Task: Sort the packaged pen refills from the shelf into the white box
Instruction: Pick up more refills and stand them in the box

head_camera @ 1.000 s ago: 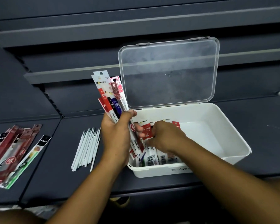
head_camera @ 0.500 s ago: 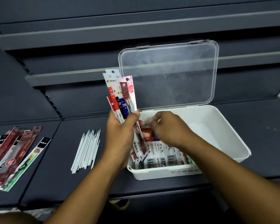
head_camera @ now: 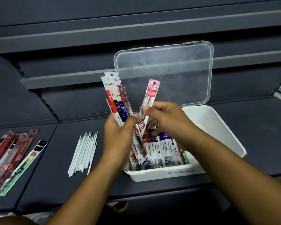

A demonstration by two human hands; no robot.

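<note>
My left hand (head_camera: 118, 138) grips an upright fan of packaged pen refills (head_camera: 115, 98) just left of the white box (head_camera: 217, 127). My right hand (head_camera: 167, 119) pinches a single red-topped refill pack (head_camera: 150, 95) and holds it tilted above the box's left end. Several refill packs (head_camera: 161, 150) lie side by side inside the box along its left and front part. The box's clear lid (head_camera: 165, 73) stands open behind it.
A bundle of bare white refill tubes (head_camera: 83, 153) lies on the dark shelf (head_camera: 55, 176) left of my left hand. More packaged refills (head_camera: 11, 156) are spread at the far left. Shelf tiers rise behind the box.
My right hand rose from inside the box and now pinches one red-topped pack, pulled away from the fan in my left hand. The left hand stayed about where it was.
</note>
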